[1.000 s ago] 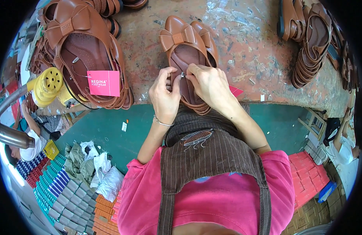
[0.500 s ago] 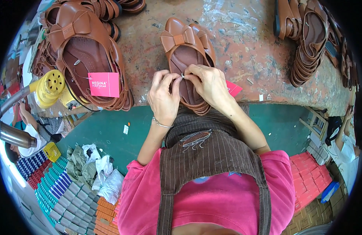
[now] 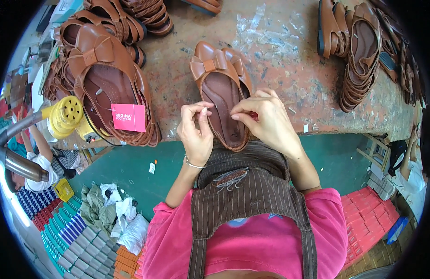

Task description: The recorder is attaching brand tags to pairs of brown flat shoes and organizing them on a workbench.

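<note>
A pair of brown flat shoes (image 3: 209, 63) with bows on the toes lies on the worktable, heels toward me. My left hand (image 3: 195, 128) is over the left side of the nearer shoe, thumb and forefinger pinched by a small pale tip of a tag string (image 3: 216, 106). To the right, my right hand (image 3: 268, 118) has its thumb and forefinger pressed together above the insole. What those fingertips hold is too small to make out. A bit of red or pink shows between the right fingers; the rest is hidden by the hand.
Brown shoes (image 3: 96, 51) with a pink tag (image 3: 129, 117) are piled at left, beside a yellow round-headed fixture (image 3: 67, 111). More shoes (image 3: 363, 60) stand stacked at right. The worn worktable (image 3: 289, 69) ends just in front of me. Other people are at both sides.
My hands have drawn apart from their joined pinch, the right one moving rightward. The pink tag beside my right wrist is now mostly out of sight. The view has shifted slightly.
</note>
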### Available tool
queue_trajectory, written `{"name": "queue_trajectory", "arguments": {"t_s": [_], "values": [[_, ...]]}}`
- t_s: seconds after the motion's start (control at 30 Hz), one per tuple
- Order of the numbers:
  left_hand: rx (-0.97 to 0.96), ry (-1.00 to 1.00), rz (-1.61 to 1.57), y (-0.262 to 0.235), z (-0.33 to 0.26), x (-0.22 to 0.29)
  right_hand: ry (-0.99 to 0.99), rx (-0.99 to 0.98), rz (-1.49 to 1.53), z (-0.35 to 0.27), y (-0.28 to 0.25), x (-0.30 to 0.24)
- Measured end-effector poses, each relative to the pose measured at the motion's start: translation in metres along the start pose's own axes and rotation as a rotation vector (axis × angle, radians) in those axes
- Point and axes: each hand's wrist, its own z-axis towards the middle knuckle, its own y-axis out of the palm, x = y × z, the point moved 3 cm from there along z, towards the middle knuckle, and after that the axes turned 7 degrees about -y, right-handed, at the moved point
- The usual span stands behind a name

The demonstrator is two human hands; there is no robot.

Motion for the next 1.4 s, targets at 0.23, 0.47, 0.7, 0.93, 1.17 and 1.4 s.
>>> {"name": "queue_trajectory", "arguments": {"t_s": [0.23,0.47,0.7,0.93,1.17,1.4], "values": [[-0.038,-0.097,-0.119,-0.004,0.006,0.001,-0.008,-0.065,0.029,0.006,-0.013,-0.013],[-0.017,-0.225,-0.262,-0.002,0.002,0.013,-0.031,0.277,-0.110,0.016,0.039,-0.041],[-0.125,-0.497,-0.715,-0.013,0.014,-0.011,-0.058,0.343,0.354,0.006,0.061,-0.029],[-0.182,-0.527,-0.793,-0.013,0.013,-0.012,0.116,0.213,0.500,0.017,0.045,-0.006],[-0.114,-0.425,-0.465,-0.011,0.013,-0.012,0.178,0.175,0.520,0.020,0.044,0.003],[-0.211,-0.282,-0.445,-0.006,0.015,-0.009,0.235,0.244,0.467,0.024,0.044,0.011]]}}
